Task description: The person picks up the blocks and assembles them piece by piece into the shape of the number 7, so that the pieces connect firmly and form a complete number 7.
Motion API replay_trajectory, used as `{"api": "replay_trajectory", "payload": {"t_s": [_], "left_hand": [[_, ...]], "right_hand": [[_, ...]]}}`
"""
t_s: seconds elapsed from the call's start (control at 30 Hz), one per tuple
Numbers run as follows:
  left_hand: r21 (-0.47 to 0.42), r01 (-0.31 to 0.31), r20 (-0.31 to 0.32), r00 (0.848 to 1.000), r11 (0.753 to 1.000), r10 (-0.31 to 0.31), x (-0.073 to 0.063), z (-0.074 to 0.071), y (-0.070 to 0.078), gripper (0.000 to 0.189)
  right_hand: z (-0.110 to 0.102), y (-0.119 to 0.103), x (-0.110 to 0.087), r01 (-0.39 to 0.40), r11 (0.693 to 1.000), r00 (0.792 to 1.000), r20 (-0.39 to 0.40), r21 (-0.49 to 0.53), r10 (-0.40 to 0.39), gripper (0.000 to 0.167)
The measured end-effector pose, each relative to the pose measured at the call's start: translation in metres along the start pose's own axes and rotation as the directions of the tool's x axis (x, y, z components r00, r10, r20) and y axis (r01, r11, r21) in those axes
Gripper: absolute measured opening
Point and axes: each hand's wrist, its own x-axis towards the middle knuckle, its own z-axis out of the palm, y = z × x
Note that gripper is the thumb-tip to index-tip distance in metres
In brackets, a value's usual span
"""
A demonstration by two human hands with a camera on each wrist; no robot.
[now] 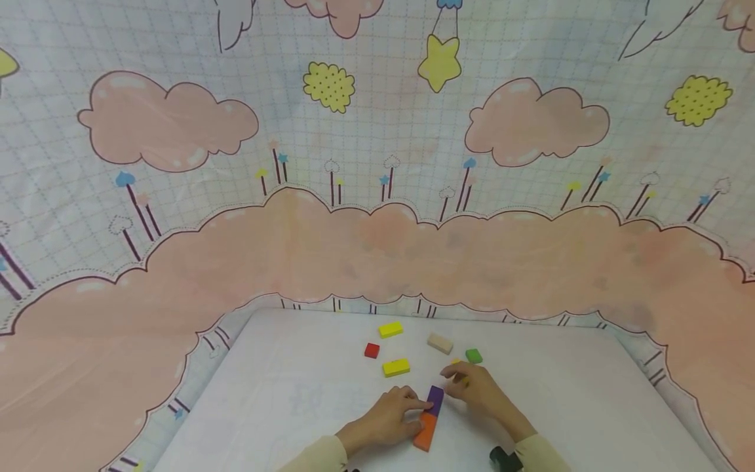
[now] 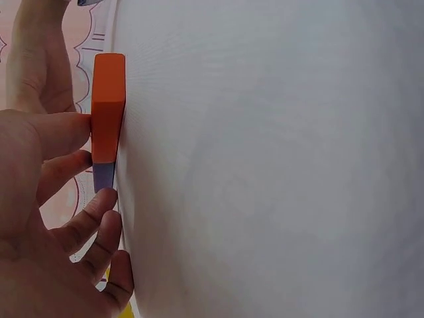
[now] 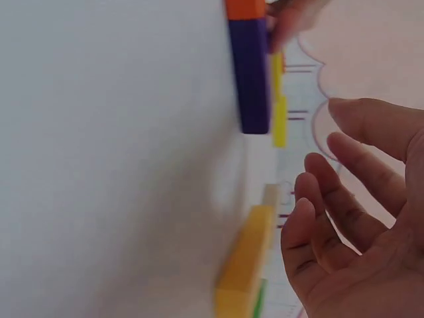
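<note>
An orange block (image 1: 424, 435) and a purple block (image 1: 435, 398) lie end to end in a line on the white table. My left hand (image 1: 386, 416) rests on them from the left, its thumb on the orange block and its index finger by the purple one. In the left wrist view, the other fingers extend past the purple block (image 2: 104, 175). My right hand (image 1: 474, 388), its fingers loosely bent and holding nothing, hovers right of the purple block's far end. A yellow-orange block (image 3: 245, 262) lies near it, mostly hidden by that hand in the head view.
Farther back lie two yellow blocks, one behind (image 1: 390, 330) and one nearer (image 1: 396, 368), plus a red block (image 1: 371, 351), a beige block (image 1: 440, 343) and a green block (image 1: 474, 356). A cloud-patterned cloth (image 1: 377, 255) rises behind the table. A dark object (image 1: 506, 459) sits by the right wrist.
</note>
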Motion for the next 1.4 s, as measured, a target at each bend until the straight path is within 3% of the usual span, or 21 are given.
{"api": "replay_trajectory", "payload": {"t_s": [0.2, 0.47, 0.63, 0.9, 1.4], "left_hand": [[0.008, 0.004, 0.008, 1.0, 1.0, -0.004, 0.001, 0.0, 0.0, 0.039], [-0.011, 0.035, 0.014, 0.999, 0.999, -0.035, 0.003, 0.002, -0.001, 0.038], [-0.013, 0.031, 0.021, 0.999, 0.999, -0.031, 0.002, 0.003, 0.0, 0.038], [-0.009, 0.042, 0.012, 0.999, 0.999, -0.042, 0.001, 0.0, -0.001, 0.038], [-0.019, 0.038, 0.011, 0.999, 0.999, -0.038, 0.0, 0.0, 0.004, 0.038]], "right_hand": [[-0.015, -0.009, 0.0, 0.047, 0.999, 0.993, -0.108, 0.002, -0.046, 0.022], [-0.026, -0.018, 0.002, 0.034, 0.999, 0.969, -0.246, 0.006, -0.031, 0.021], [-0.032, -0.019, 0.005, -0.009, 1.0, 0.966, -0.258, 0.025, 0.015, 0.022], [-0.039, -0.016, 0.015, 0.007, 0.999, 0.952, -0.307, 0.035, 0.005, 0.024], [-0.025, -0.002, 0.035, -0.022, 0.99, 0.935, -0.348, 0.143, 0.071, 0.024]]}}
